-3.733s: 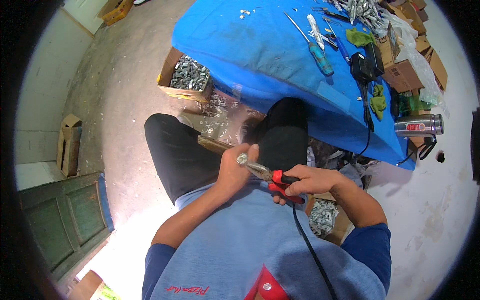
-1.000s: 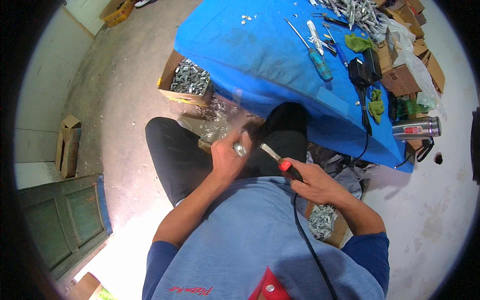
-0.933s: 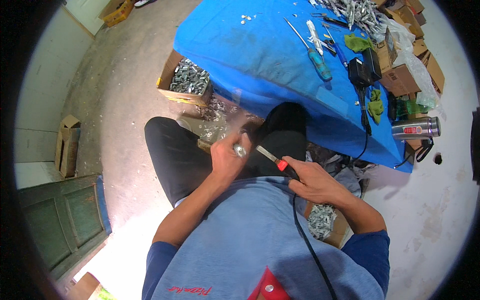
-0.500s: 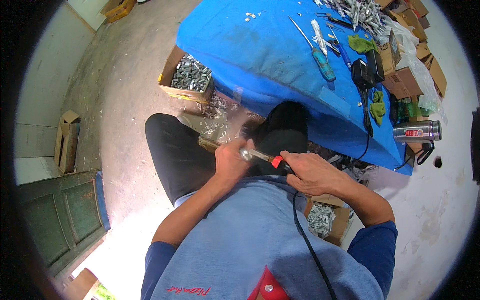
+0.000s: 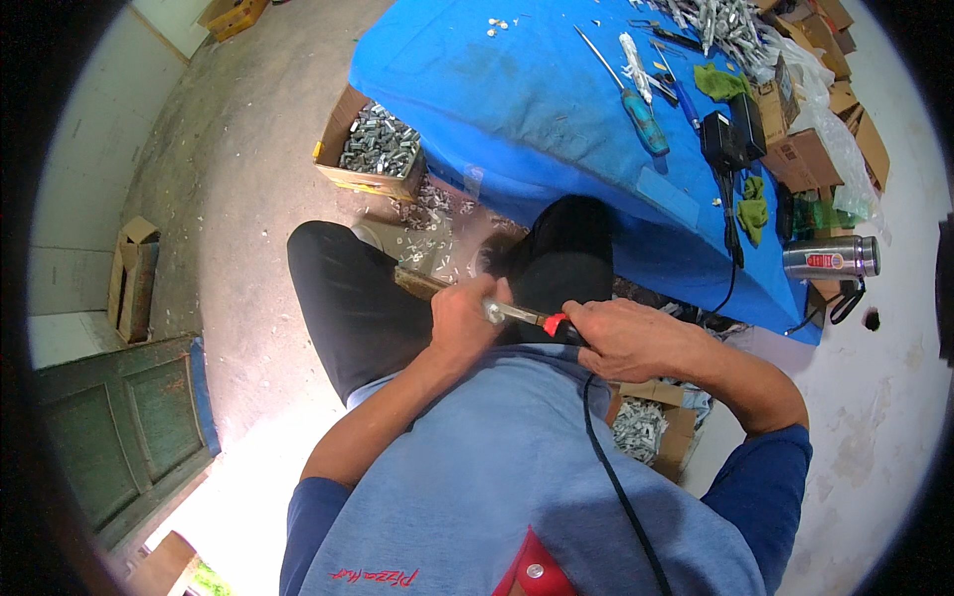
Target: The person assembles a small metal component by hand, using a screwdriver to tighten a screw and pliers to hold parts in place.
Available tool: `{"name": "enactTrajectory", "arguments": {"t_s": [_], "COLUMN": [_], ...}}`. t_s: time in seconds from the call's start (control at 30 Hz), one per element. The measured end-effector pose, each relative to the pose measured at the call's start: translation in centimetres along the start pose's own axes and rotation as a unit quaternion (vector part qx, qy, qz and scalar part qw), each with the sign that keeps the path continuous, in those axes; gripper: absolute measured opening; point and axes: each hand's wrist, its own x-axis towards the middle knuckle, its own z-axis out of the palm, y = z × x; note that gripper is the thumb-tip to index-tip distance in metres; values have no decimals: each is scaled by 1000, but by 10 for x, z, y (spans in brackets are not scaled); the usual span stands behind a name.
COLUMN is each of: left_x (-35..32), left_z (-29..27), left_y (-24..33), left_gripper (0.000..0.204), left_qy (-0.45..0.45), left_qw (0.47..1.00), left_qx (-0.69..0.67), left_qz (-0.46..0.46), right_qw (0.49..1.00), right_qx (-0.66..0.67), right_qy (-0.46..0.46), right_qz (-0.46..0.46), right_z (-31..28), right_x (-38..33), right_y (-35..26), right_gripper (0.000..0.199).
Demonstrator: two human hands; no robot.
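Above my lap, my left hand (image 5: pixel 463 320) is closed around a small shiny, silvery piece (image 5: pixel 494 311); its exact kind is unclear. From behind that hand a flat brown wooden-looking piece (image 5: pixel 419 283) sticks out, and whether I grip it is hidden. My right hand (image 5: pixel 636 338) wraps around a corded tool with a metal shaft (image 5: pixel 525 315) and a red band (image 5: pixel 555 324). The shaft's end meets the silvery piece at my left fingers. A black cord (image 5: pixel 621 497) runs from the tool down across my shirt.
Ahead stands a blue-covered table (image 5: pixel 497 89) with a screwdriver (image 5: pixel 644 121), a black power adapter (image 5: pixel 722 142), green cloths (image 5: pixel 752 214) and a steel flask (image 5: pixel 830 258). A carton of metal parts (image 5: pixel 373 184) sits on the floor; another box (image 5: pixel 676 442) is by my right side.
My right hand and forearm have shifted slightly right, with the tool in the grip. My left hand has barely moved and keeps hold of the silvery piece.
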Motion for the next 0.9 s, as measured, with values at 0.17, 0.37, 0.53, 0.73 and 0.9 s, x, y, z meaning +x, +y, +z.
{"name": "enactTrajectory", "arguments": {"t_s": [0.17, 0.37, 0.53, 0.73, 0.9], "left_x": [-5, -5, -6, -1, 6], "left_z": [1, -3, -1, -2, 4], "left_y": [-4, 1, 1, 6, 10], "left_gripper": [15, 20, 23, 23, 18], "left_qy": [1, 21, 37, 43, 38], "left_qw": [1000, 999, 998, 998, 999], "left_qx": [9, -38, -42, -38, -29], "left_qz": [11, 4, 12, -24, -13], "right_qw": [999, 987, 967, 826, 764], "right_qx": [29, 157, 253, 550, 642], "right_qy": [-26, -15, -22, -119, -61], "right_qz": [-2, 27, -2, 7, 2], "right_z": [8, 13, 33, 50, 65], "right_x": [1, 1, 7, 10, 4], "right_y": [1, -8, 6, 14, 17], "right_gripper": [30, 31, 26, 24, 33]}}
